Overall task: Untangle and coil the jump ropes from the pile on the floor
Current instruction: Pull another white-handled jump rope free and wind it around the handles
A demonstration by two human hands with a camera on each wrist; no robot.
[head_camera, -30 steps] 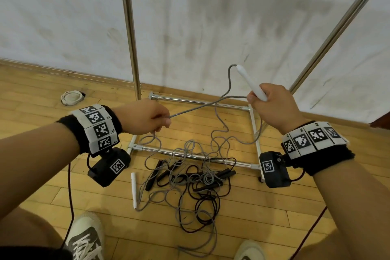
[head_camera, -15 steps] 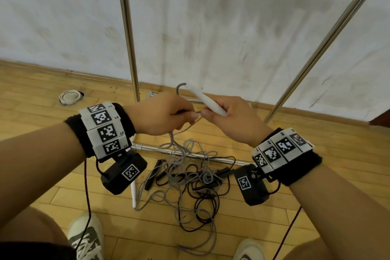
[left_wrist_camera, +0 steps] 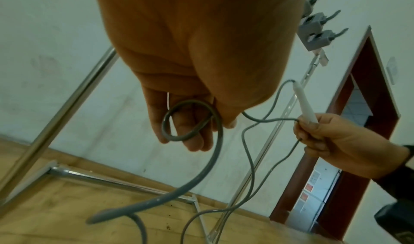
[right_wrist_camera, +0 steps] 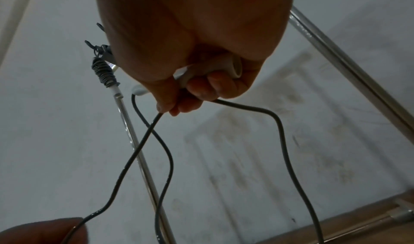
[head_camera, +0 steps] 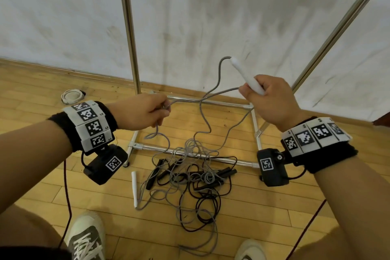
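My right hand (head_camera: pixel 268 99) grips one white handle (head_camera: pixel 245 76) of a grey jump rope (head_camera: pixel 207 124) and pinches a strand of that rope against it. My left hand (head_camera: pixel 145 112) holds the same grey rope; in the left wrist view a small loop of the grey rope (left_wrist_camera: pixel 190 122) lies across its curled fingers (left_wrist_camera: pixel 192 138). A short span of rope runs between the two hands. The rope drops to a tangled pile (head_camera: pixel 190 173) of grey and black ropes with black handles on the floor. The second white handle (head_camera: pixel 134 188) lies at the pile's left.
A metal rack's floor frame (head_camera: pixel 190 154) runs under the pile, with upright poles (head_camera: pixel 128 27) behind both hands. A round white object (head_camera: pixel 72 96) lies by the wall at left. My shoes (head_camera: pixel 86 238) stand just short of the pile on the wooden floor.
The hands met half a second ago and have since drawn apart, the right lifting the handle up and right. A strand now stays pinched at the right hand.
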